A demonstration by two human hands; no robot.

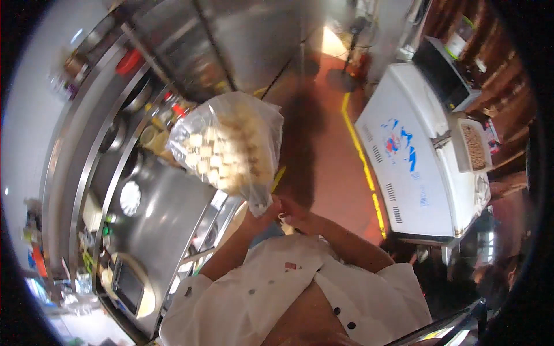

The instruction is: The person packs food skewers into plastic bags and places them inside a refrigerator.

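Note:
A clear plastic bag full of pale cut cubes hangs out in front of me, above the floor beside a steel worktable. My left hand is closed around the gathered neck of the bag. Right beside it, my right hand has its fingers bent towards the same neck, close to or touching the left hand. Blur hides what the right fingertips grip. The cubes show through the film, brightest on the left side of the bag.
On the left, the steel worktable carries a white fluted dish and a black rectangular tray, with shelves above. A white chest freezer stands right, bearing a tub of brown bits. A floor fan stands farther off.

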